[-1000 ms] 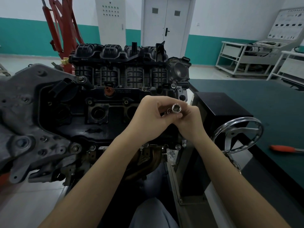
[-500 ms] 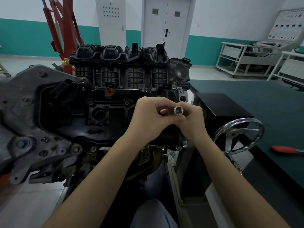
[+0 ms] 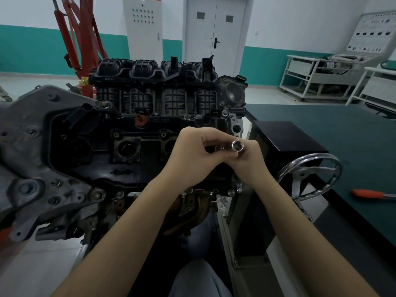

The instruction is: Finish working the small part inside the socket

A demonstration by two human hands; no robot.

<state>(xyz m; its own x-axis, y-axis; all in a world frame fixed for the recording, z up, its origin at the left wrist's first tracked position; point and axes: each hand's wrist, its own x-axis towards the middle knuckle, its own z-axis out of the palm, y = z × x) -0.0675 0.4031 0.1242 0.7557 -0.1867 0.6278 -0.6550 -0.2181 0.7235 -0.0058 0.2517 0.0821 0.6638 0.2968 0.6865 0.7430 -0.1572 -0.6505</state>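
Note:
Both my hands meet in front of a black car engine (image 3: pixel 139 129) on a stand. My right hand (image 3: pixel 248 161) grips a shiny metal socket (image 3: pixel 237 145), whose open end faces the camera. My left hand (image 3: pixel 192 153) curls its fingers round the other end of the same metal piece, where a second silver part (image 3: pixel 220 148) shows between the fingers. What lies inside the two palms is hidden.
A grey metal housing (image 3: pixel 25 159) juts out at the engine's left. A chrome handwheel (image 3: pixel 308 176) and a black box (image 3: pixel 285 144) stand on the right. A green bench (image 3: pixel 353 142) carries a red-handled tool (image 3: pixel 368 193). A red hoist (image 3: pixel 75 39) stands behind.
Both hands with the socket have drifted slightly right and down; the socket has turned a little between the fingers.

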